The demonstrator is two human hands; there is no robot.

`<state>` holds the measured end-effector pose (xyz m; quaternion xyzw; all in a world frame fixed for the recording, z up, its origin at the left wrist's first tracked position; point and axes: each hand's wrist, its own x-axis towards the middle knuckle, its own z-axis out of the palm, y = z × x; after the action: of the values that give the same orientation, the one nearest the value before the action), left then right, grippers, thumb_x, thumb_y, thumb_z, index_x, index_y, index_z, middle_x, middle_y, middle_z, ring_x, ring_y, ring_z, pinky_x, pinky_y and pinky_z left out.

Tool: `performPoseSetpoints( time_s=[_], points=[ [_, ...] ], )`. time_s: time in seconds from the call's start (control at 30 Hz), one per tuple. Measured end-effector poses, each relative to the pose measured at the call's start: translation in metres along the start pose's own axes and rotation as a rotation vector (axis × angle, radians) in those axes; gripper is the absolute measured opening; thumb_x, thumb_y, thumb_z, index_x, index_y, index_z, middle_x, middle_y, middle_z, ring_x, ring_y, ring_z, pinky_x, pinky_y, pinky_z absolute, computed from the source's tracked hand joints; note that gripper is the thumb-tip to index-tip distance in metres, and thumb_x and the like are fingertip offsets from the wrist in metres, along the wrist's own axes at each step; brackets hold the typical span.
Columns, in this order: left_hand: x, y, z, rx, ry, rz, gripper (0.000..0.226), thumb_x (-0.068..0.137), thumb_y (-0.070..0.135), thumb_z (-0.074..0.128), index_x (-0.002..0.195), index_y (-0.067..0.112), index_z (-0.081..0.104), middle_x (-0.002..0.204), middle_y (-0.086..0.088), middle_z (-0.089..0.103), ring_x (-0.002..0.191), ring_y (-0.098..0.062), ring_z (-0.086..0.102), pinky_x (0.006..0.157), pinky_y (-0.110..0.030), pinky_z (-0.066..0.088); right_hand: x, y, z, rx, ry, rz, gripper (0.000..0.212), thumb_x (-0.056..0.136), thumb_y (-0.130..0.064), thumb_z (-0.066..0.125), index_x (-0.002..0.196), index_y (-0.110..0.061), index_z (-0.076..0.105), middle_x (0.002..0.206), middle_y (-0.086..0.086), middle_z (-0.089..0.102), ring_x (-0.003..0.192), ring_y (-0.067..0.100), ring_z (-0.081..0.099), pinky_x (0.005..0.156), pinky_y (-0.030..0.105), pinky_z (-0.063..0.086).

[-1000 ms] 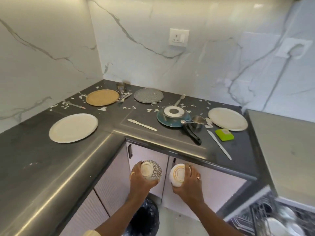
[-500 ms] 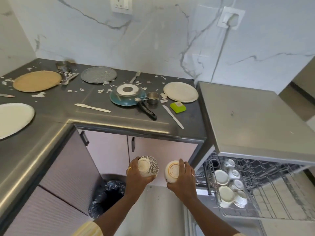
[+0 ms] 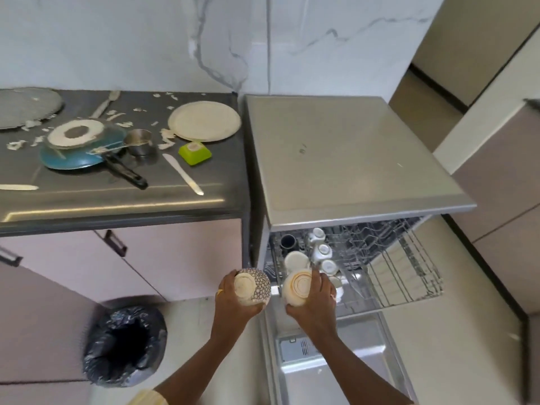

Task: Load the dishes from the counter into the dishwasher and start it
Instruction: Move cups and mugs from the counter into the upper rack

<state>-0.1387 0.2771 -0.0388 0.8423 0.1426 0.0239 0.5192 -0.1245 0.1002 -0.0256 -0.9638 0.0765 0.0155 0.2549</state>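
Two bowls in hand at lower centre of the frame, both turned base-up toward the camera. Grips the dotted bowl in the left hand, fingers curled round its side, a ring on one finger. Grasps the cream bowl with the right hand, fingers wrapped over its right side; the two bowls close together, not touching. Holds the cream bowl at the left front corner of the upper rack, which juts out of the dishwasher right of centre, with the door lying open along the bottom edge. Carries the dotted bowl just left of the rack, in front of the cabinet.

Several white cups at the rack's left end, a dark cup behind them.

On the counter at upper left:
- a cream plate nearest the dishwasher
- a green dish just below it
- a white knife beside that
- a steel cup touching a blue pan
- a grey plate at the far left edge
- white scraps scattered among them

Below the counter, at lower left, a bin lined with a black bag.
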Motion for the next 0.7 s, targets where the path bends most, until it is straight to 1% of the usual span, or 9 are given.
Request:
performPoseSetpoints(
  time_s=[0.07, 0.17, 0.2, 0.27, 0.37, 0.4, 0.5, 0.6, 0.7],
  points=[
    [0.003, 0.006, 0.032, 0.004, -0.071, -0.004, 0.089, 0.047, 0.030, 0.090, 0.123, 0.017, 0.047, 0.113, 0.002, 0.055, 0.101, -0.013, 0.052, 0.086, -0.026, 0.048, 0.009, 0.030, -0.010, 0.037, 0.010, 0.089, 0.111, 0.055, -0.036, 0.084, 0.144, -0.006, 0.024, 0.133, 0.015, 0.038, 0.123, 0.034, 0.037, 0.100, 0.047, 0.037],
    [0.010, 0.019, 0.076, -0.009, -0.183, 0.027, 0.080, 0.052, 0.022, 0.089, 0.119, 0.025, 0.045, 0.107, 0.010, 0.053, 0.098, -0.007, 0.050, 0.079, -0.001, 0.036, 0.020, 0.073, -0.016, 0.079, 0.053, 0.234, 0.111, 0.053, -0.032, 0.085, 0.142, -0.004, 0.026, 0.131, 0.016, 0.038, 0.120, 0.035, 0.039, 0.101, 0.046, 0.034],
    [0.013, 0.026, 0.090, -0.005, -0.229, 0.039, 0.081, 0.054, 0.019, 0.088, 0.121, 0.025, 0.043, 0.106, 0.011, 0.051, 0.098, -0.006, 0.048, 0.075, 0.002, 0.033, 0.022, 0.085, -0.017, 0.098, 0.066, 0.287, 0.110, 0.053, -0.031, 0.085, 0.142, -0.004, 0.026, 0.130, 0.017, 0.039, 0.119, 0.035, 0.040, 0.101, 0.046, 0.034],
    [0.026, 0.035, 0.116, 0.029, -0.333, 0.078, 0.086, 0.056, 0.019, 0.087, 0.129, 0.020, 0.041, 0.112, 0.007, 0.051, 0.101, -0.007, 0.047, 0.080, -0.004, 0.035, 0.027, 0.105, -0.015, 0.141, 0.094, 0.382, 0.109, 0.055, -0.031, 0.085, 0.142, -0.003, 0.026, 0.131, 0.019, 0.039, 0.119, 0.038, 0.040, 0.101, 0.047, 0.034],
    [0.055, 0.040, 0.155, 0.118, -0.444, 0.125, 0.093, 0.054, 0.026, 0.087, 0.133, 0.019, 0.039, 0.122, -0.001, 0.053, 0.111, -0.016, 0.049, 0.098, -0.033, 0.041, 0.039, 0.126, -0.007, 0.207, 0.135, 0.494, 0.108, 0.060, -0.035, 0.084, 0.142, -0.001, 0.024, 0.133, 0.021, 0.038, 0.120, 0.041, 0.039, 0.102, 0.049, 0.034],
    [0.065, 0.042, 0.167, 0.160, -0.469, 0.139, 0.094, 0.054, 0.027, 0.087, 0.134, 0.019, 0.038, 0.125, -0.003, 0.053, 0.114, -0.018, 0.049, 0.100, -0.034, 0.039, 0.045, 0.132, -0.004, 0.231, 0.150, 0.524, 0.108, 0.061, -0.037, 0.083, 0.143, -0.001, 0.023, 0.133, 0.021, 0.037, 0.120, 0.041, 0.039, 0.102, 0.050, 0.034],
    [0.102, 0.049, 0.206, 0.254, -0.515, 0.208, 0.093, 0.054, 0.028, 0.088, 0.133, 0.016, 0.040, 0.121, -0.002, 0.056, 0.109, -0.015, 0.052, 0.090, -0.023, 0.039, 0.069, 0.145, 0.006, 0.324, 0.174, 0.581, 0.109, 0.063, -0.036, 0.082, 0.145, -0.003, 0.018, 0.136, 0.019, 0.034, 0.123, 0.038, 0.036, 0.104, 0.050, 0.035],
    [0.137, 0.051, 0.246, 0.337, -0.551, 0.278, 0.092, 0.051, 0.034, 0.088, 0.129, 0.011, 0.044, 0.118, -0.004, 0.059, 0.107, -0.017, 0.055, 0.095, -0.028, 0.044, 0.099, 0.156, 0.021, 0.404, 0.184, 0.670, 0.111, 0.063, -0.037, 0.082, 0.146, -0.006, 0.014, 0.138, 0.017, 0.030, 0.125, 0.036, 0.035, 0.104, 0.048, 0.036],
    [0.165, 0.047, 0.283, 0.395, -0.602, 0.308, 0.085, 0.053, 0.032, 0.088, 0.124, 0.010, 0.046, 0.115, -0.006, 0.060, 0.106, -0.019, 0.057, 0.095, -0.029, 0.044, 0.128, 0.168, 0.037, 0.450, 0.205, 0.801, 0.112, 0.064, -0.040, 0.081, 0.146, -0.007, 0.012, 0.140, 0.015, 0.029, 0.125, 0.035, 0.035, 0.105, 0.047, 0.036]
  ],
)
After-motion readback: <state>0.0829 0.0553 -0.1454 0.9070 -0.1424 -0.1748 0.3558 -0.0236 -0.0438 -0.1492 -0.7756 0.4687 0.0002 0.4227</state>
